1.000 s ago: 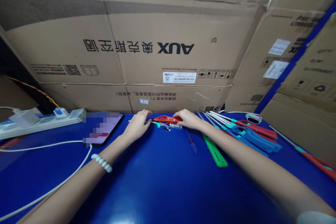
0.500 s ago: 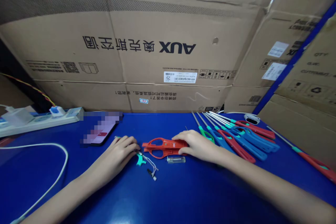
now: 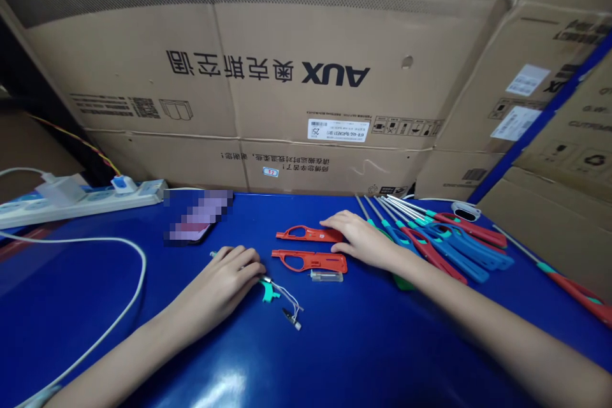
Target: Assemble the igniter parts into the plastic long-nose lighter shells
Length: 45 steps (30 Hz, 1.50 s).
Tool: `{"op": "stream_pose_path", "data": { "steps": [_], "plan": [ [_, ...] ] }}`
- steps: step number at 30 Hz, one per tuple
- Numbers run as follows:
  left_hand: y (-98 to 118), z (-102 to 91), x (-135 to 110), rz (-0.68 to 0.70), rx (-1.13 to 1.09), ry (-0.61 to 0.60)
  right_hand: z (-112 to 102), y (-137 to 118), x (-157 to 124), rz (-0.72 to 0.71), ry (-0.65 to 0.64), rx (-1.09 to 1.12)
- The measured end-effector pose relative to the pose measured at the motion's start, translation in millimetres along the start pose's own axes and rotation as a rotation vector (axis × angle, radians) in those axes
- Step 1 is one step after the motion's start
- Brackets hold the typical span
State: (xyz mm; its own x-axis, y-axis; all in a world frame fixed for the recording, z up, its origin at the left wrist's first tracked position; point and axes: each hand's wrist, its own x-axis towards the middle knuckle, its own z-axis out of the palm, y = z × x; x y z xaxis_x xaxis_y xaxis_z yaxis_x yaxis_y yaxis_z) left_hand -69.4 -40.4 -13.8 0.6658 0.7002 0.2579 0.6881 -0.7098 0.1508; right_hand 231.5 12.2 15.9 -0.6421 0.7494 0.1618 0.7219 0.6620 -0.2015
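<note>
Fingers of the right hand (image 3: 359, 239) bend over the upper red lighter shell (image 3: 310, 234), grip unclear; white wires (image 3: 289, 296) emerge under the left hand (image 3: 228, 277), grip hidden. Below the right thumb, the lower shell (image 3: 329, 261) lies unjoined, green trigger (image 3: 268, 294) outside both.

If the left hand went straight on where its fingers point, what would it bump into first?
Probably the nearer red handle half, at its narrow end, but how high the left hand sits is hard to tell.
</note>
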Motion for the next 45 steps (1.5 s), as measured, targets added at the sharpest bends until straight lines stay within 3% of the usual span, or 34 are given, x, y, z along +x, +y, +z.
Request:
{"op": "stream_pose_path", "data": {
  "steps": [6, 12, 18, 22, 29, 36, 38, 41, 45],
  "plan": [
    [10.5, -10.5, 10.5, 0.01, 0.01, -0.042, -4.3, -27.5, -24.3, -0.068, 0.011, -0.084],
    [27.8, -17.9, 38.4, 0.108, -0.006, 0.011, 6.2, -42.6, -28.2, -0.063, -0.033, -0.107],
    [27.8, -0.6, 105.2, 0.139, 0.173, 0.028, 17.7, -52.0, -34.7, -0.091, -0.048, -0.169],
    [20.9, 18.9, 142.9, 0.324, 0.226, -0.04, 12.8, -48.8, -41.1, -0.045, -0.035, -0.059],
    [15.0, 28.5, 154.6, 0.339, 0.14, -0.043, -2.2, -35.5, -45.5, 0.03, 0.068, 0.08],
    [14.9, 13.8, 146.0, 0.191, -0.145, 0.077, -9.3, -24.2, -43.9, 0.062, 0.192, 0.216],
    [19.8, 9.4, 137.6, 0.112, -0.377, 0.099, -10.4, -22.1, -43.0, 0.08, 0.231, 0.271],
    [30.1, 3.1, 120.3, -0.098, -1.013, 0.096, -11.1, -21.9, -41.7, 0.1, 0.269, 0.359],
    [41.2, -1.9, 96.8, -0.271, -1.285, 0.077, -9.7, -25.9, -41.2, 0.098, 0.289, 0.443]
  ]
}}
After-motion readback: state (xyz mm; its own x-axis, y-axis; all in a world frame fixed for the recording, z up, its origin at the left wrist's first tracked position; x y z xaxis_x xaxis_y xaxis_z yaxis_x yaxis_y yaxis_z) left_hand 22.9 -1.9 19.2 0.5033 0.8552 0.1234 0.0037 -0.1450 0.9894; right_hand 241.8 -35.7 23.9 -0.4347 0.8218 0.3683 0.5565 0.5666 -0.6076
